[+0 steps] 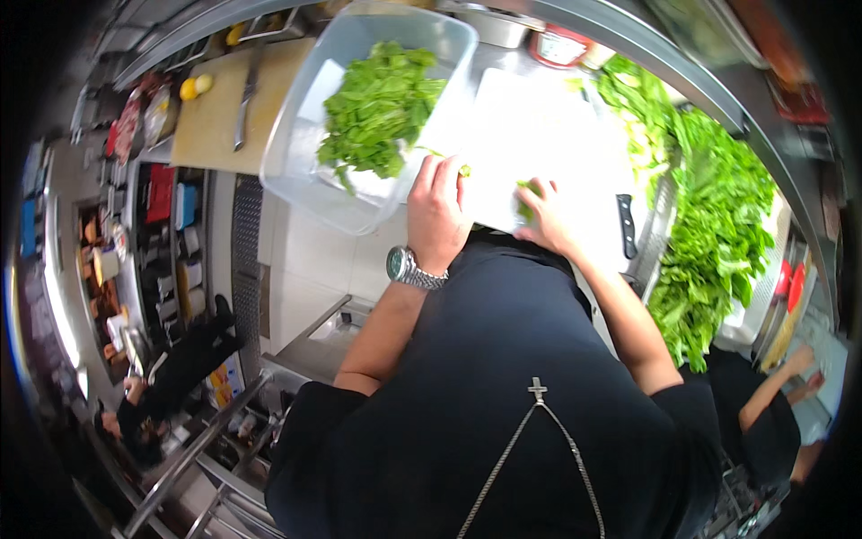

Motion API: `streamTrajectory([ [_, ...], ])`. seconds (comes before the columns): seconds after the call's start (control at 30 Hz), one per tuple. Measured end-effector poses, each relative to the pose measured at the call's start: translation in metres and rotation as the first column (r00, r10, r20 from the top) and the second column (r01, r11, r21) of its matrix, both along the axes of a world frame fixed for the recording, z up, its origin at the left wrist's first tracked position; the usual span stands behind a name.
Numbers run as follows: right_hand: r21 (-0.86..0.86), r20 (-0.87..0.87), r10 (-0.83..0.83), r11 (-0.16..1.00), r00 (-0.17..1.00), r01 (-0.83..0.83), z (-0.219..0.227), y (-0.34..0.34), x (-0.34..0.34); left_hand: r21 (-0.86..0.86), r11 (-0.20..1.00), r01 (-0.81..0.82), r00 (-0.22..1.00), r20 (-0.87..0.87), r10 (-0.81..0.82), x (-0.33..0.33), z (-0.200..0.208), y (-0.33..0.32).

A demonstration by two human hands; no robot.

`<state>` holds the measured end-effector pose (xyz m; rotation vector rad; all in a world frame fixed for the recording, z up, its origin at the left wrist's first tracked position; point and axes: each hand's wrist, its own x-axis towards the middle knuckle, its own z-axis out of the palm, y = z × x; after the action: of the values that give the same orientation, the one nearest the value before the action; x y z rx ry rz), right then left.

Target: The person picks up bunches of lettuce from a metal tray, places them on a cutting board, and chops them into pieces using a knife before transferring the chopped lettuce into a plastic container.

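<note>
Cross pendant (537,389) foremost; leaf (524,207) under right hand (549,219), pinched; left hand (438,214) curled, can't tell grip.

Leaf piece (526,199): green, at near edge of board, under right hand (544,216), partly covered. Green bit (464,171): small, at left hand (440,202), mostly hidden by fingers. Board (530,117): white, flat, surface washed out by glare. Loose leaves (382,108): green, heaped inside clear bin (301,117), left of board. More greens (714,216): leafy, piled right of board.
</note>
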<state>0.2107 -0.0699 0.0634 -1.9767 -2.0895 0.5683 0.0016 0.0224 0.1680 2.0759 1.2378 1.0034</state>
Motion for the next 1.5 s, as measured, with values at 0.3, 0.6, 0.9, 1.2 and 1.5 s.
streamTrajectory([
  [0.3,-0.095,-0.213,0.146,0.981,0.966,-0.169,0.001,-0.013,-0.012,-0.093,0.991,-0.099,0.941,-0.334,0.063,-0.03,-0.018,0.053],
  [0.6,0.301,-0.884,0.178,0.924,0.431,0.235,0.068,0.106,-0.023,-0.176,0.98,-0.095,0.854,-0.52,-0.01,0.01,-0.035,0.028],
  [0.9,0.476,-0.651,0.071,0.814,0.756,0.333,0.113,0.123,-0.027,0.245,0.967,0.074,0.979,-0.204,-0.023,0.018,0.019,0.016],
  [1.2,0.343,-0.564,-0.479,0.606,0.673,0.718,0.116,-0.139,0.104,-0.099,0.948,0.302,0.951,-0.033,-0.306,0.087,0.013,-0.017],
  [1.5,0.01,-0.123,-0.971,0.207,0.206,0.978,0.112,-0.35,0.202,-0.102,0.725,0.681,0.715,-0.118,-0.689,0.169,0.026,-0.068],
])
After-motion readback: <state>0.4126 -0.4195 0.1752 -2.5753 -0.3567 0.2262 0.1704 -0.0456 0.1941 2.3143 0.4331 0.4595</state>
